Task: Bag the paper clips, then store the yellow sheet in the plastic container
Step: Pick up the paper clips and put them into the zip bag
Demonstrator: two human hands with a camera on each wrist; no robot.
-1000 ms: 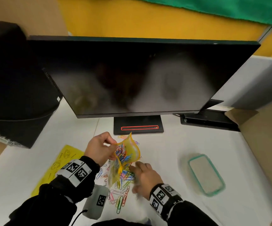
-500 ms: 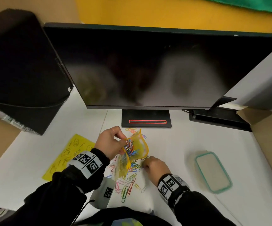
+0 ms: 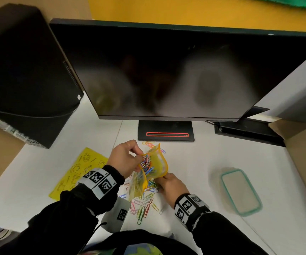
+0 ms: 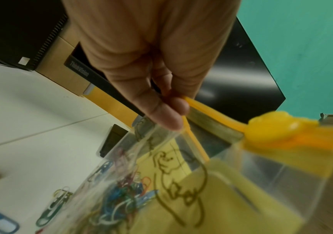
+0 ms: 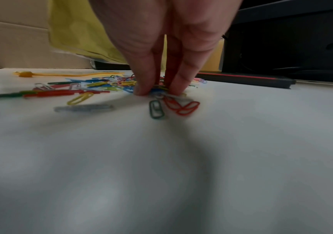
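Note:
My left hand (image 3: 130, 159) holds a clear zip bag (image 3: 155, 167) with a yellow rim above the table, mouth up. Thumb and fingers (image 4: 173, 110) pinch the rim. Several coloured paper clips (image 4: 121, 197) lie inside the bag. More loose paper clips (image 3: 145, 205) are scattered on the white table beneath it. My right hand (image 5: 157, 92) is down on the table just under the bag, its fingertips (image 5: 141, 90) bunched and pinching a few clips. The yellow sheet (image 3: 78, 172) with line drawings lies flat to the left. The plastic container (image 3: 240, 192), teal-rimmed lid on, sits to the right.
A large dark monitor (image 3: 167, 70) on a black stand (image 3: 166, 133) rises just behind the clips. A black computer case (image 3: 20, 70) stands at the back left. Cardboard (image 3: 304, 153) walls off the right side. A small grey tagged device (image 3: 117, 214) lies by my left wrist.
My right hand went from fingers spread over the clips to fingertips bunched on a few under the bag. The left hand has kept hold of the bag.

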